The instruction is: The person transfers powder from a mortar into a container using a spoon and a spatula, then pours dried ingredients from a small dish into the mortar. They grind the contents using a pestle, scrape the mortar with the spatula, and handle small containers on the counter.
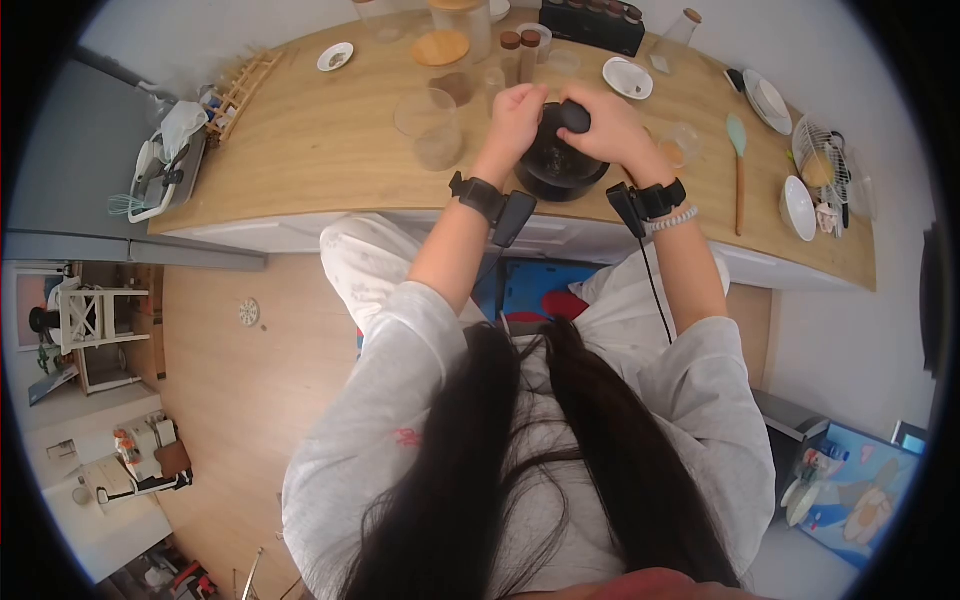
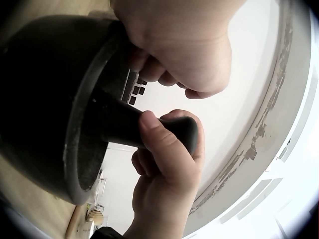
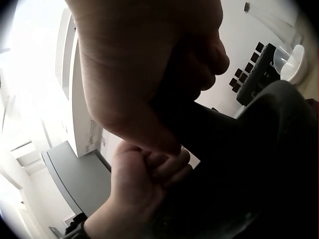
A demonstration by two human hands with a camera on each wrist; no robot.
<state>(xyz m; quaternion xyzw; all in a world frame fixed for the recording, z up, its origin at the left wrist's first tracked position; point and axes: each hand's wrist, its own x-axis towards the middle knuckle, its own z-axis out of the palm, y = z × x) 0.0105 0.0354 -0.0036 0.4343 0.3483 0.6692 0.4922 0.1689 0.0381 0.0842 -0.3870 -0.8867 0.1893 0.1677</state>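
A black mortar (image 1: 562,178) stands near the table's front edge, its bowl tilted in the left wrist view. My right hand (image 1: 615,128) grips the rounded top of a black pestle (image 2: 119,122), thumb along the shaft; the lower end goes down inside the bowl. At the left side of the mortar, my left hand (image 1: 515,122) holds the rim with curled fingers, seen from behind in the left wrist view. In the right wrist view the pestle and mortar are mostly dark shapes, with the left hand (image 3: 139,179) beyond them. What lies in the bowl is hidden.
Left of the mortar stand a clear glass cup (image 1: 437,145) and a wood-lidded jar (image 1: 450,75). Behind are a white dish (image 1: 628,78) and a black spice rack (image 1: 592,25). To the right lie a small glass bowl (image 1: 680,145), a spatula (image 1: 739,170) and a white bowl (image 1: 798,208).
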